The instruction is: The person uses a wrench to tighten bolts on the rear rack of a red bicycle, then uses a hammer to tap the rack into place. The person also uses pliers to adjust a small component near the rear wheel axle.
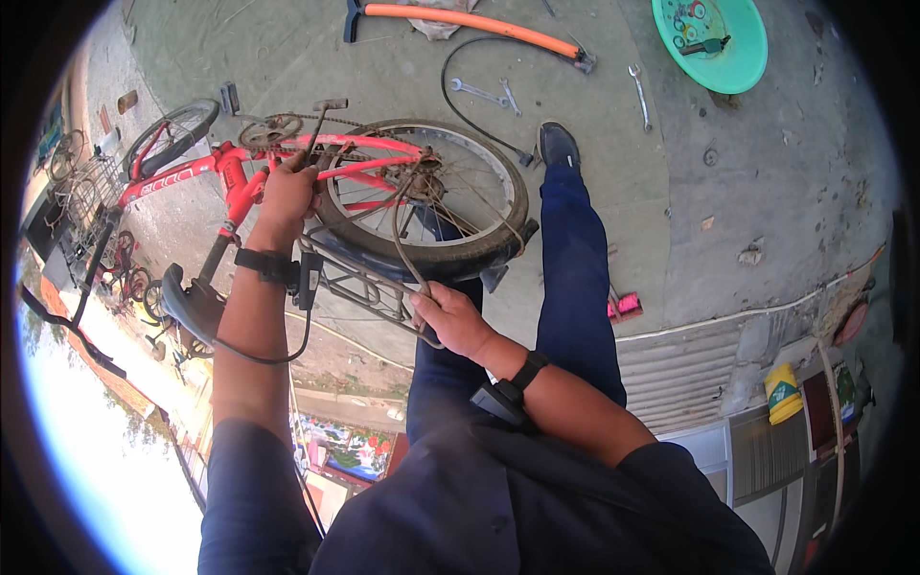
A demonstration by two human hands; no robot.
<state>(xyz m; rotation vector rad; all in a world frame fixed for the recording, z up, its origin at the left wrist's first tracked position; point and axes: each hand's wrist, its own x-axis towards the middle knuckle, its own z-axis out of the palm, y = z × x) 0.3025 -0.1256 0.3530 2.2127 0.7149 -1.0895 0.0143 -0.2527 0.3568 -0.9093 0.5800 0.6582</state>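
A red bicycle point(369, 172) lies tilted on its side before me, its rear wheel point(498, 182) toward my legs. My left hand point(290, 195) is closed on the red frame, near the seat and beside a dark rod that ends in a pedal point(331, 103); its fingertips are partly hidden. My right hand point(452, 321) grips the end of the black rear rack point(359, 287). A brown cord point(396, 225) runs from the wheel hub to this hand. The chainring point(271, 131) and chain lie beyond my left hand.
Beyond the wheel lie an orange pump point(474, 17) with a black hose and several wrenches point(640, 96). A green basin point(733, 62) holds small parts. My shoe point(558, 144) stands right of the wheel. A pink object point(625, 307) lies near my leg.
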